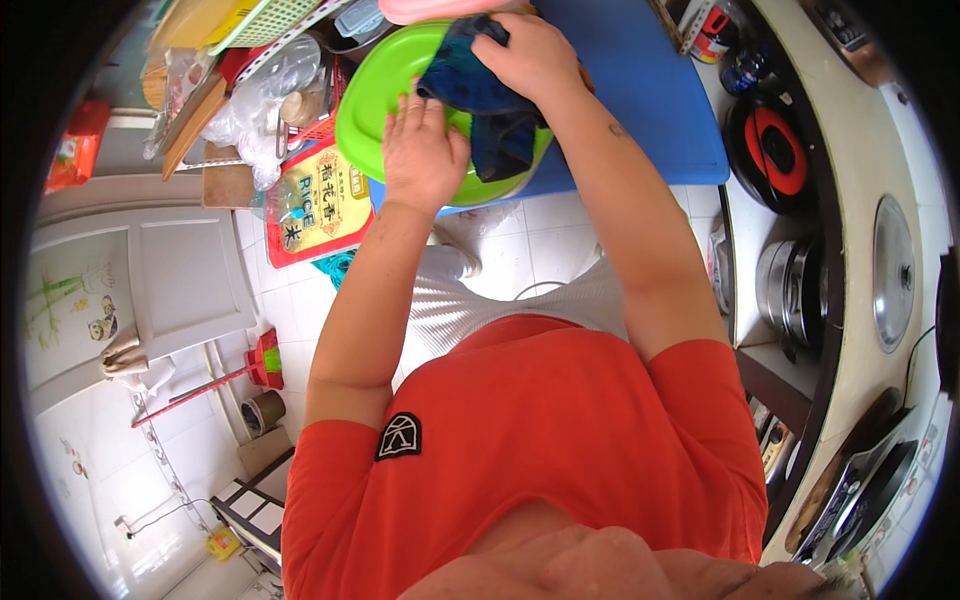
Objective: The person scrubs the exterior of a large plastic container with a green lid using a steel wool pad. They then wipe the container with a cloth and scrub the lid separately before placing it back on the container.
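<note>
Spread across the top, a blue bench (655, 115). Set over its left part, a lime-green basin (365, 120). Bunched above the basin's right side, with one part hanging lower, a dark blue cloth (462, 82). Closed on the cloth's upper part, the right grip (530, 62). Opened flat over the basin, fingers extended, holding nothing, just beside the cloth, the left grip (425, 155).

To your left, printed characters and Latin letters stand on the yellow-and-red package (335, 208); your red shirt (570, 430) bears a dark badge (399, 438) with a pale letter-like emblem.
</note>
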{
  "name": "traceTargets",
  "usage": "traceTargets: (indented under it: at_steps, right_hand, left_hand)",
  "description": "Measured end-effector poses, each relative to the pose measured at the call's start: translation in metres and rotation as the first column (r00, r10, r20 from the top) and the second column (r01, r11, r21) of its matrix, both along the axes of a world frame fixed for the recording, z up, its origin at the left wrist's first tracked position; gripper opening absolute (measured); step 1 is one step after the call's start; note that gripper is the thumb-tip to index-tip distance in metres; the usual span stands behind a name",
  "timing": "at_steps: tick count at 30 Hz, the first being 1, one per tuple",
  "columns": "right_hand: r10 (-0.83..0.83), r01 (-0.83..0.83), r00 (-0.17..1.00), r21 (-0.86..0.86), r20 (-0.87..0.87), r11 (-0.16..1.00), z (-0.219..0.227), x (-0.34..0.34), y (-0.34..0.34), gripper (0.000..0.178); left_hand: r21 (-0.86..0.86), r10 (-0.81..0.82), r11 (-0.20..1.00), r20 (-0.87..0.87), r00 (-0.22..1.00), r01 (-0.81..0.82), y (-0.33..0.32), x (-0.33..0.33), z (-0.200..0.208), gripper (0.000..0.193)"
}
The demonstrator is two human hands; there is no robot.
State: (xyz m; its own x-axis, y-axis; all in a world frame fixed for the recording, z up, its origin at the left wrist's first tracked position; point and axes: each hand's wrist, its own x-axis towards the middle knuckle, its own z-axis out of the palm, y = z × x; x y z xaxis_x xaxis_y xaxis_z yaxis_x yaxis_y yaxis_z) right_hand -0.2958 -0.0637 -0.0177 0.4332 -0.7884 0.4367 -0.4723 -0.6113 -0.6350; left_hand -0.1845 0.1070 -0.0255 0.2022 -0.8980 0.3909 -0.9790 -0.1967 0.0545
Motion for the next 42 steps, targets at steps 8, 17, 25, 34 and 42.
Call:
traceTargets:
  at_steps: [8,17,25,34,42]
  right_hand:
    - [-0.344,-0.720,0.142,0.336,0.928,0.607,-0.058,-0.037,-0.048,0.031]
    - [-0.482,-0.888,0.182,0.354,0.857,0.294,-0.025,-0.150,0.097,0.059]
    - [-0.667,-0.801,0.514,0.579,0.539,-0.149,-0.177,-0.102,0.077,0.046]
    - [-0.718,-0.742,0.409,0.664,0.563,0.098,-0.142,-0.126,0.010,0.041]
    - [-0.341,-0.495,0.448,0.547,0.827,0.675,-0.120,-0.055,0.143,0.059]
  left_hand:
    - [0.043,0.058,0.997,-0.044,0.997,-0.056,0.012,0.015,-0.003,0.061]
    - [0.020,0.075,0.997,-0.070,0.995,-0.074,0.017,0.017,0.003,0.059]
    - [0.006,0.049,0.999,-0.049,0.998,-0.049,0.014,0.018,0.001,0.058]
    - [-0.005,0.022,1.000,-0.038,0.999,-0.022,0.016,0.021,0.006,0.057]
    - [0.140,-0.017,0.990,0.017,1.000,0.014,-0.008,0.010,0.019,0.063]
